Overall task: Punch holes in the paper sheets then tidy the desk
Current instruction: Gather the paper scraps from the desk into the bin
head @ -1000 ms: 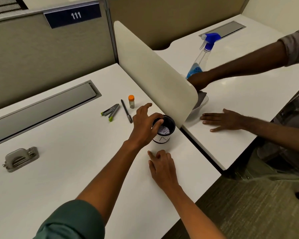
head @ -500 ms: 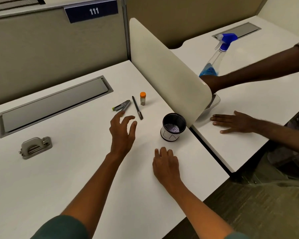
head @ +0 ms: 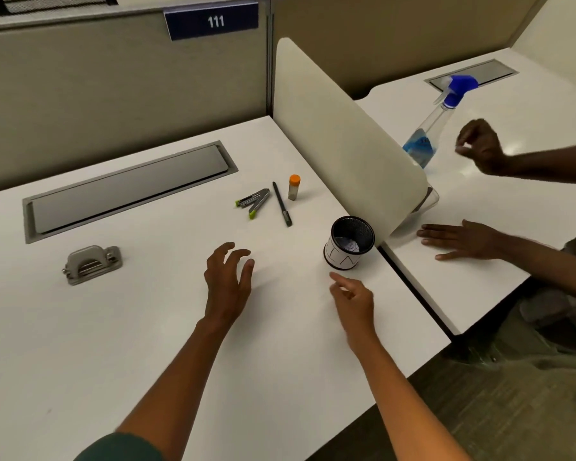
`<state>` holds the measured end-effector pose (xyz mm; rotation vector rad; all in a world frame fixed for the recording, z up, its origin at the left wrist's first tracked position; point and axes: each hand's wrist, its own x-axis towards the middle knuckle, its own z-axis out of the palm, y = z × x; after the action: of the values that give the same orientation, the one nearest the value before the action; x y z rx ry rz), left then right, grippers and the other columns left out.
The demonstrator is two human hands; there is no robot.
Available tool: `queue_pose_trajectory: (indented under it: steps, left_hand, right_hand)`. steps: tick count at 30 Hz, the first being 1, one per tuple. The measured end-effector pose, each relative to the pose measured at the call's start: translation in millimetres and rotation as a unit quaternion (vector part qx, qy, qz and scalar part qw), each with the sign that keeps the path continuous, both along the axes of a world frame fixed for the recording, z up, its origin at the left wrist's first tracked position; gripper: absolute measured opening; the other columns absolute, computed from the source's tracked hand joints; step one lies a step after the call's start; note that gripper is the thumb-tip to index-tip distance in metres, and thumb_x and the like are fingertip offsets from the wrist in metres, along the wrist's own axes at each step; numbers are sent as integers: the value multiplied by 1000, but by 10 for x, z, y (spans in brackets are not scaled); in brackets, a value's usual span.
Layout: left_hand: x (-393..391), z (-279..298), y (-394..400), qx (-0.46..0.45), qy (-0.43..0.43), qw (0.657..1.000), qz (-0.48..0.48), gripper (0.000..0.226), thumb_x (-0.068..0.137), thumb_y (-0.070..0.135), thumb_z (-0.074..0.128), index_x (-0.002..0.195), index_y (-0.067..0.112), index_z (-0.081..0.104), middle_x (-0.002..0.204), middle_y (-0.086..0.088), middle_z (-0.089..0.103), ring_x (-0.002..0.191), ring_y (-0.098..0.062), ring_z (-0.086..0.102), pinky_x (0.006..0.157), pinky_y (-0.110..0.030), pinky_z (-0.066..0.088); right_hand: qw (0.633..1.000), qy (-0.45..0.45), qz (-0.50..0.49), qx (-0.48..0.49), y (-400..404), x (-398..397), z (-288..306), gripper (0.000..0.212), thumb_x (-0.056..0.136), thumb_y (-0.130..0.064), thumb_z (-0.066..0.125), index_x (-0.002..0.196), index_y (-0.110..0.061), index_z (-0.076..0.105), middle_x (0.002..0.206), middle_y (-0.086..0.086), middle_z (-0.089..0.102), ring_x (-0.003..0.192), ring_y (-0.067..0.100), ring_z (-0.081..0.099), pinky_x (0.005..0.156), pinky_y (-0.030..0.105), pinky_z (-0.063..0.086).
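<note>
While the left hand (head: 228,281) hovers above the white desk (head: 120,327) with fingers loosely spread, holding nothing, the right hand (head: 353,299) also holds nothing, forefinger extended toward the black cup (head: 350,242). The hole punch (head: 92,263) sits well left.

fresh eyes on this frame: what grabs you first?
Two bare forearms reach in from the bottom, the left hand spread above mid-desk and the right hand just short of a black mesh cup at the desk's right edge. Past the curved divider, another person's hands work near a blue spray bottle. The grey hole punch sits alone at far left.
</note>
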<state>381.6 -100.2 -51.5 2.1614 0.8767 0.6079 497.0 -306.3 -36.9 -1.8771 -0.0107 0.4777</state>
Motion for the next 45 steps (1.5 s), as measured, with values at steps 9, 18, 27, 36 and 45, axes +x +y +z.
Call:
queue_pose_trajectory:
  steps: [9,18,27,36,45]
  left_hand:
    - [202,73,-171,1,-1,999,-49,20,94,24,59,114,22,62,132,-2,51,127,-22,42,103,-40,33]
    - [799,406,-510,1,-54,993,-105,19,94,16,60,111,19,67,128,-3,55,126,-22,44,104,-40,34]
    - [1135,529,-691,-9,-76,990,-116,18,89,11,65,106,16,68,125,-3,56,123,-20,44,101,-37,35]
    - [613,-45,-673,29,67,991,-111,20,86,24,71,105,20,71,103,-1,53,98,-22,49,86,-35,39]
    - [727,-214,-912,14,103,991,-86,11,84,27,73,93,24,77,90,4,59,90,-20,51,80,-38,38]
  right_hand:
    - [951,138,-132,242,-91,184,580,18,85,-12,68,100,-17,76,84,-1,64,76,12,55,66,28,45]
    - [946,128,-141,261,-54,665,830,15,82,-17,65,91,-14,77,81,-4,64,66,10,55,57,24,40]
    - [990,-138,-22,-14,58,942,754,7,79,-24,74,76,-29,71,74,-10,70,67,4,63,66,21,49]
    - [954,-293,-33,-46,19,895,580,10,82,-12,71,87,-20,66,81,-2,60,58,5,49,59,7,39]
    - [957,-274,-97,23,-183,727,496,13,86,-12,65,91,-23,66,81,4,60,59,19,50,55,23,45]
